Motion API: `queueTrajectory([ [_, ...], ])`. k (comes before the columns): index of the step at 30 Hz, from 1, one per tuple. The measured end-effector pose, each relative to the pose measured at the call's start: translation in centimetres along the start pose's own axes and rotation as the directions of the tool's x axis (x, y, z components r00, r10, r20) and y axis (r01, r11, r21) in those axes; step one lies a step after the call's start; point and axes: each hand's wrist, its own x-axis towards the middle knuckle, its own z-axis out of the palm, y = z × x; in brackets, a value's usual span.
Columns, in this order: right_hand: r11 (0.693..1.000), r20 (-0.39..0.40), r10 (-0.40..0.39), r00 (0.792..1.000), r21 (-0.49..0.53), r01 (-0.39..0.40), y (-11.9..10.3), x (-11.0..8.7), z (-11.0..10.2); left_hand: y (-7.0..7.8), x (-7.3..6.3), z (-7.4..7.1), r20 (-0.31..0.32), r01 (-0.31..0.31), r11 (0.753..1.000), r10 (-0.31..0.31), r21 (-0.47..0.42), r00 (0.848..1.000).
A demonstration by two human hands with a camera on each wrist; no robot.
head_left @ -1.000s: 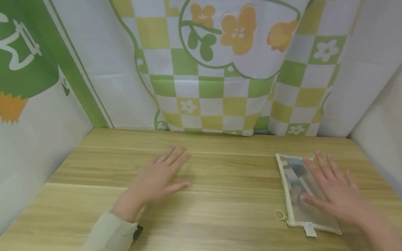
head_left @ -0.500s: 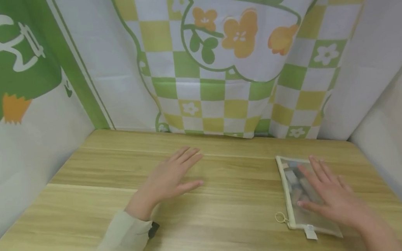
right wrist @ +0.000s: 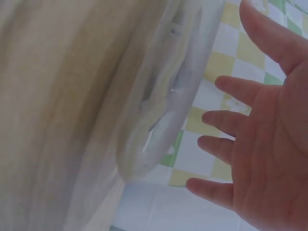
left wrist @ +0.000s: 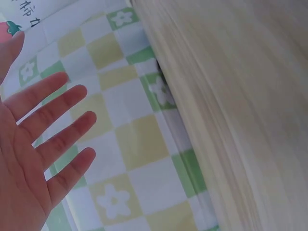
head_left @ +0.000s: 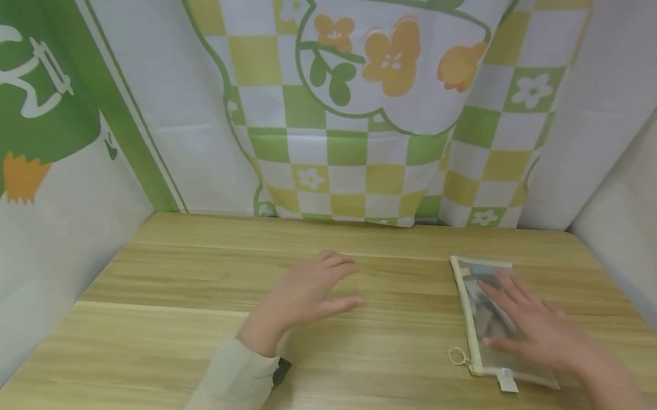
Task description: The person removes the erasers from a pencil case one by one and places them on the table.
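A see-through zip pouch [head_left: 516, 350] with a pale yellow zipper edge, a ring pull and a white tag lies on the right of the wooden table. Several items show dimly inside it; their kind cannot be made out. Above the pouch hovers my right hand [head_left: 543, 330], fingers spread; in the right wrist view a gap separates the palm from the pouch [right wrist: 163, 96]. My left hand [head_left: 300, 296] is over the middle of the table, holding nothing. Its fingers [left wrist: 62, 125] are spread and fairly straight in the left wrist view.
The wooden table [head_left: 144, 357] has a patterned curtain [head_left: 347, 146] hanging at its back edge. A green and white cloth [head_left: 37, 206] stands along the left side, and a pale wall [head_left: 642, 196] along the right.
My left hand has moved to the right across the table. The right hand has shifted slightly left and down over the pouch. The pouch has stayed in place.
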Motion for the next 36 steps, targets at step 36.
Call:
queueTrajectory([
  [36, 0.996, 0.037, -0.042, 0.998, 0.082, 0.038, 0.9, -0.2, 0.4, 6.4, 7.3, 3.9, 0.269, -0.185, 0.962, 0.236, -0.202, 0.934],
])
